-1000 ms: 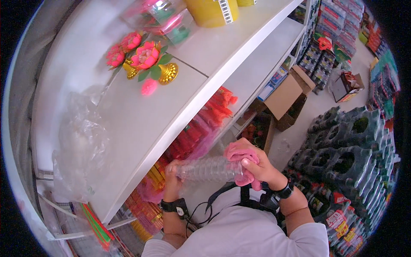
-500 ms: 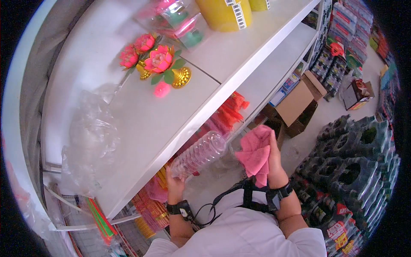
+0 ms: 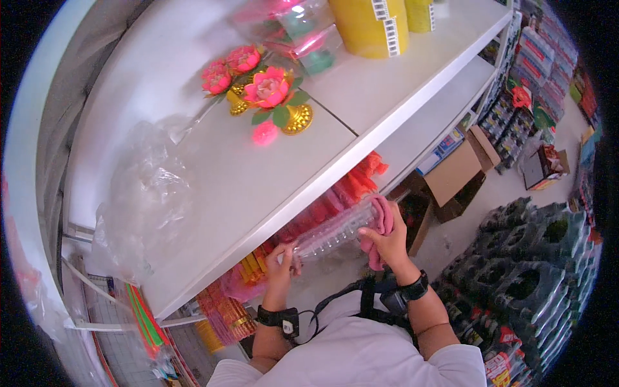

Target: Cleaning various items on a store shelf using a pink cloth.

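Observation:
A clear ribbed plastic cylinder [image 3: 330, 236], like a bottle or a sleeve of stacked cups, lies slantwise between my hands, just off the shelf's front edge. My left hand [image 3: 281, 266] is closed round its lower left end. A pink cloth [image 3: 382, 219] is wrapped over the cylinder's upper right end. My right hand [image 3: 394, 240] grips this cloth against the cylinder, thumb in front; its other fingers are partly hidden behind.
The white shelf [image 3: 219, 193] holds pink lotus ornaments [image 3: 267, 87] with gold bases, a crumpled clear plastic bag [image 3: 145, 200] and yellow cylinders [image 3: 371, 29]. Red goods [image 3: 354, 180] lie on the lower shelf. Cardboard boxes [image 3: 454, 171] and wrapped bottle packs [image 3: 516, 271] stand at right.
My right hand has brought the pink cloth leftward onto the cylinder's end. The left hand still holds the other end. The whole view has shifted, so the shelf goods appear further right.

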A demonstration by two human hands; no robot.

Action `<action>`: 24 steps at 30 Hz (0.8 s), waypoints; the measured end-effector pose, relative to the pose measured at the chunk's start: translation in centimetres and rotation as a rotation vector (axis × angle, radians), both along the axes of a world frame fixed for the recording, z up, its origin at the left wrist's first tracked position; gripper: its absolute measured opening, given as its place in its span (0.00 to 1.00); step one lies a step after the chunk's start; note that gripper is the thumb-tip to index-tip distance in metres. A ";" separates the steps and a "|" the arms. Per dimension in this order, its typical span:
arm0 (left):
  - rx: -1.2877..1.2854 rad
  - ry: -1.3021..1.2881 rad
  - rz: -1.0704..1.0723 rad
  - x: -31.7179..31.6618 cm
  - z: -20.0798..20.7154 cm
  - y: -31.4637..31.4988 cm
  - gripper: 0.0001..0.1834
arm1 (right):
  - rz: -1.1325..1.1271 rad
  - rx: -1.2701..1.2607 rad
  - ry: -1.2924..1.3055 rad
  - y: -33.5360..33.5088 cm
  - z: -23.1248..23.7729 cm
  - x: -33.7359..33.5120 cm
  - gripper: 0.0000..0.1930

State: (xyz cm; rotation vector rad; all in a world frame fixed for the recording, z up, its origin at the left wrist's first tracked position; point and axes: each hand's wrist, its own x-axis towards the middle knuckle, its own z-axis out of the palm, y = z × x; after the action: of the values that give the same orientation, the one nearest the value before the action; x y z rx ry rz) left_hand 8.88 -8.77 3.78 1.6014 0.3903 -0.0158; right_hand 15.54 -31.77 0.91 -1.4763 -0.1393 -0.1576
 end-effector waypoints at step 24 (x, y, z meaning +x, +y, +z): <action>0.380 -0.479 -0.007 3.7 -2.0 -3.5 0.15 | 0.399 -0.656 -0.487 4.4 4.1 -0.8 0.38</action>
State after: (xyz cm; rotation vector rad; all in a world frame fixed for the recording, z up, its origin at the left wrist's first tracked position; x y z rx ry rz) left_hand 12.55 -12.26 1.77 1.9116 0.0104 0.4527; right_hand 14.75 -27.40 5.02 -1.9991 -0.9457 -0.1500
